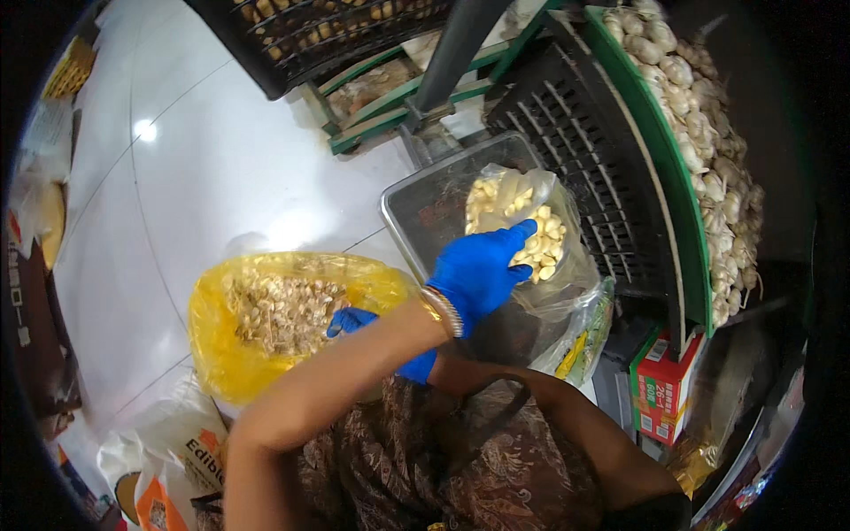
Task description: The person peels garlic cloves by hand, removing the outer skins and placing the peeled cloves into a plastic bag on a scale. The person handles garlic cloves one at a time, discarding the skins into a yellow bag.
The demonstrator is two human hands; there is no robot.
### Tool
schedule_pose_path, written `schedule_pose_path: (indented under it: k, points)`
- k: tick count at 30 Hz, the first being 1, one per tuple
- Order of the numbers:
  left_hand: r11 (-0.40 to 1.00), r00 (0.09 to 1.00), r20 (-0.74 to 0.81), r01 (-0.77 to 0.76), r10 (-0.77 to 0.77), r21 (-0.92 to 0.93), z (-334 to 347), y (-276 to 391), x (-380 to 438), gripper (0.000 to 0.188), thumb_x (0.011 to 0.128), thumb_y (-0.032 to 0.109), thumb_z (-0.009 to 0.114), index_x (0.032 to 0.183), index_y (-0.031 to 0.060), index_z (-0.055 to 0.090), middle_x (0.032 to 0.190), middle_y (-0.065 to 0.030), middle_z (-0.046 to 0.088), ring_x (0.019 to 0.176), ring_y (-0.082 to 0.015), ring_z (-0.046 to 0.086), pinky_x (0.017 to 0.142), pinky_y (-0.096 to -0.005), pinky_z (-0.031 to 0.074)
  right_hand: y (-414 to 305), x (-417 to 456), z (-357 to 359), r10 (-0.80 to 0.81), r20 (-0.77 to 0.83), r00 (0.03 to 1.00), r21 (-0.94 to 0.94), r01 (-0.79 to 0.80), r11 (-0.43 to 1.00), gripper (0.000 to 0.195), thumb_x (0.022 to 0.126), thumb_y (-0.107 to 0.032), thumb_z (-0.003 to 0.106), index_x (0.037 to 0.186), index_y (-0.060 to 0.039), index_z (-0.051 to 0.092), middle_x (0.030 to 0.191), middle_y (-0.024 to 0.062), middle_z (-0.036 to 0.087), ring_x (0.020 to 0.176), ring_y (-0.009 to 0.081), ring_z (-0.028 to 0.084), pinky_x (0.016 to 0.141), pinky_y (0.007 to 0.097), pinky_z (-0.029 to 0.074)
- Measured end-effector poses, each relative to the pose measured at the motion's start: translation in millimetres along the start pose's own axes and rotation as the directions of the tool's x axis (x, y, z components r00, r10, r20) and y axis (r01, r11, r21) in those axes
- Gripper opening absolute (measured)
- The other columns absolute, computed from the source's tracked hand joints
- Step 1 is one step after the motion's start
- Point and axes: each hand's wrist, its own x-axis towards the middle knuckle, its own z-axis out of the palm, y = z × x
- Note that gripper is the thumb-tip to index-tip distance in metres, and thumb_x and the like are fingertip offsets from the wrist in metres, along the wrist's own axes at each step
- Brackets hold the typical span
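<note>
My left hand (481, 269), in a blue glove with bracelets at the wrist, reaches over a clear plastic bag (576, 265) of peeled garlic cloves (546, 242). Its thumb and index finger are spread at the cloves; the other fingers are mostly hidden under the hand. The bag lies on a grey metal tray (425, 219). Crossed beneath my left forearm, my right hand (352, 322), also blue-gloved, has its fingertips over garlic skins (279, 312) in a yellow plastic bag (212, 345). The forearm hides much of it, and whether it holds anything is not visible.
Whole garlic bulbs (704, 139) fill a green-edged container at the right, beside a black slatted crate (571, 146). Another black crate (279, 60) stands at the top near green slats (378, 129). A red box (657, 398) is lower right, a white printed bag (179, 431) lower left.
</note>
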Motion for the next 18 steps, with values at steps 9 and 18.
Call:
schedule_pose_path:
  k: [9, 18]
  points:
    - [0.772, 0.768, -0.213, 0.630, -0.604, 0.082, -155.0, -21.2, -188.8, 0.024, 0.085, 0.028, 0.066, 0.099, 0.0086, 0.064, 0.063, -0.0088, 0.060, 0.054, -0.0181, 0.057, 0.053, -0.0305, 0.046, -39.2, 1.7, 18.8, 0.132, -0.028, 0.991, 0.171, -0.125, 0.977, 0.041, 0.100, -0.037, 0.038, 0.124, -0.0059, 0.049, 0.095, 0.0059, 0.060, 0.059, 0.0088, 0.054, 0.050, 0.0205, 0.039]
    - [0.718, 0.680, -0.309, 0.468, -0.665, -0.516, -109.7, -41.4, -219.5, 0.019, 0.085, 0.001, 0.063, 0.103, 0.0013, 0.057, 0.079, -0.0053, 0.064, 0.069, -0.0108, 0.058, 0.064, -0.0259, 0.049, -64.1, 3.0, 47.3, 0.171, 0.126, 0.977, -0.059, -0.164, 0.985, 0.035, 0.100, -0.029, 0.039, 0.128, -0.0101, 0.049, 0.088, 0.0020, 0.061, 0.056, 0.0059, 0.053, 0.046, 0.0174, 0.036]
